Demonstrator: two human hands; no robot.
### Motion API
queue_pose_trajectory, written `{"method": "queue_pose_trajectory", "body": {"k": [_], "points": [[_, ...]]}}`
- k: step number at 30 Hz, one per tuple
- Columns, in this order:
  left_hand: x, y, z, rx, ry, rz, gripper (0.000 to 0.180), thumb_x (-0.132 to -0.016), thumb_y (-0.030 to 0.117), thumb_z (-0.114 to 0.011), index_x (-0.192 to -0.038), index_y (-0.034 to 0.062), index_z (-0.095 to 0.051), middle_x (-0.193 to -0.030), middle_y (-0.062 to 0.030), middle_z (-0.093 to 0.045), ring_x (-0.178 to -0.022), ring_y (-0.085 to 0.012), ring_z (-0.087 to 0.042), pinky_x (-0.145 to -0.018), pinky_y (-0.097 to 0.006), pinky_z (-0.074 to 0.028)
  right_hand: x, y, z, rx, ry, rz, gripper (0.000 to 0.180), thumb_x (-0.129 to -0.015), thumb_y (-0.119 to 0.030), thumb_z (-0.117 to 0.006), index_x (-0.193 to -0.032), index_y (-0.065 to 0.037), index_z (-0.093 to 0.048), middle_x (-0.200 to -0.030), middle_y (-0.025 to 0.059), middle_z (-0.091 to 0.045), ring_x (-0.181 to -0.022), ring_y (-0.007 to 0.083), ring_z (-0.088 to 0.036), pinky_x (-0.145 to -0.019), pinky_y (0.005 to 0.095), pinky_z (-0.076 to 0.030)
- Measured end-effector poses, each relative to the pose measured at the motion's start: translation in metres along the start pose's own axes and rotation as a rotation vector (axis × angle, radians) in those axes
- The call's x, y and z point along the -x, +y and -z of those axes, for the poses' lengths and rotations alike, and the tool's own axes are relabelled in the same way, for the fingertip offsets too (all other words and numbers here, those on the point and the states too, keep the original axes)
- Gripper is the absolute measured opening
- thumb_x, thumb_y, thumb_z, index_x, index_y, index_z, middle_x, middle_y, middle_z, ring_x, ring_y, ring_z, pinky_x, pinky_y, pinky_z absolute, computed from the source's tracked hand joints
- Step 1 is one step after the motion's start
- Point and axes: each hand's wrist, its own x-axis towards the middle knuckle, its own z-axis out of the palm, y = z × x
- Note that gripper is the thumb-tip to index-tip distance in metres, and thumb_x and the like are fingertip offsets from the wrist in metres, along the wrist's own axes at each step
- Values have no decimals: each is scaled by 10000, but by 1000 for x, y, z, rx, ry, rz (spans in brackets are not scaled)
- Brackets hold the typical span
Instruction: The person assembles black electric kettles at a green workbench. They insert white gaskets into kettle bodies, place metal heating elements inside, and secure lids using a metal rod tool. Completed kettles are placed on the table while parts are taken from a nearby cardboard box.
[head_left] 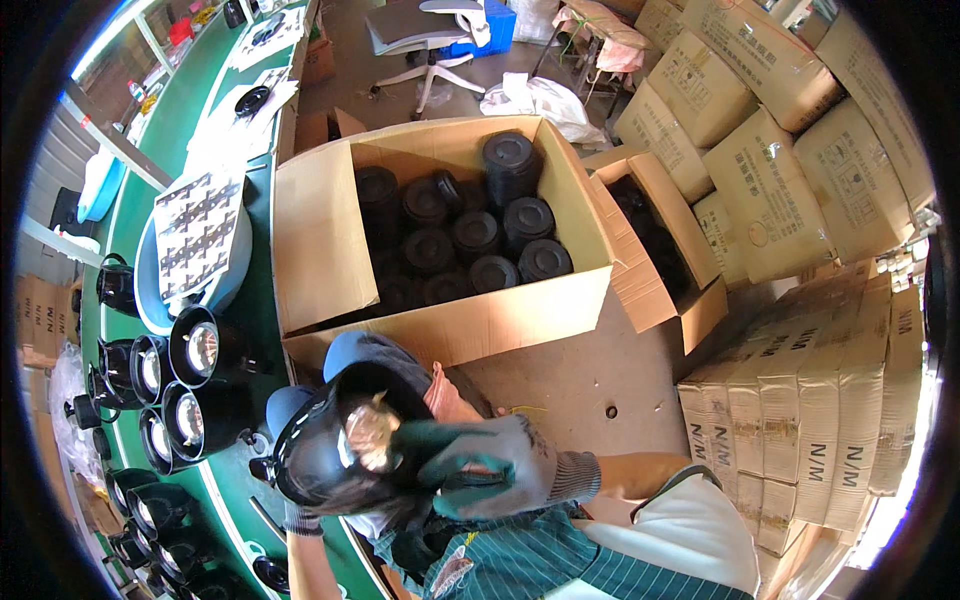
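A black, cylindrical lamp housing (pixel 310 455) with a shiny reflector (pixel 371 434) is held up in front of me, its mouth tilted toward the right. My left hand (pixel 302 517) is at its underside. Only the glove cuff shows there; the lamp hides the fingers. At the lamp's mouth is my right hand (pixel 500 466) in a grey and dark green glove. Its fingers are curled, and those nearest the reflector are smeared by motion. Anything between them cannot be made out. Several similar black lamps (pixel 205 350) stand on the green bench to the left.
An open carton (pixel 450 335) of black cylindrical parts stands ahead, beside the green bench (pixel 262 215). A blue basin (pixel 150 290) with a patterned sheet (pixel 200 235) across it sits on the bench. A smaller open carton (pixel 640 285) and stacked boxes (pixel 800 400) are on the right.
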Motion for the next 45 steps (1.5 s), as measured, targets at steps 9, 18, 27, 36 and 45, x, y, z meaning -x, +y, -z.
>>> {"method": "queue_pose_trajectory", "body": {"k": [9, 18, 27, 36, 45], "points": [[-6, -33, 25, -48, 191, 232, 606, -887, 194, -754, -1412, -22, -544, -1358, -179, -632, -1240, -337, -624, -1045, -481, -514, -229, 198, 179, -276, 562, -119, 429, -1081, -362, -553, -1335, -24, -627, -1232, 115, -707, -1056, 184, -671, -913, 386, -556], [-21, -47, 38, -74, 268, 400, 567, -881, 195, -751, -1374, -20, -572, -1313, -173, -652, -1200, -324, -642, -1021, -460, -524, -364, 410, 339, 623, 819, -1020, 956, -865, -833, -477, -1639, -296, -316, -1621, 178, -418, -1460, 465, -376, -1162, 635, -281], [0, -41, 38, -17, 238, 346, 529, -875, 195, -748, -1336, -17, -600, -1268, -168, -672, -1160, -310, -660, -998, -439, -534, -338, 325, 256, 319, 1067, -306, 698, -923, -511, -741, -1418, -33, -621, -1386, 178, -666, -1217, 241, -655, -1056, 361, -467], [1, -18, 30, 152, -193, 188, 492, -869, 196, -745, -1298, -15, -628, -1223, -162, -691, -1119, -297, -679, -974, -418, -544, -164, 47, 23, 133, -238, 487, 604, -824, -402, -838, -1312, -73, -699, -1655, 299, -286, -1533, 465, -298, -1224, 517, -266], [42, -10, 17, 159, -484, 59, 456, -864, 197, -742, -1260, -12, -656, -1177, -157, -711, -1079, -284, -697, -951, -397, -554, -118, 12, -34, 35, -451, 597, 572, -716, -213, -912, -1264, -139, -765, -1622, 251, -370, -1523, 466, -299, -1235, 554, -231]]}}
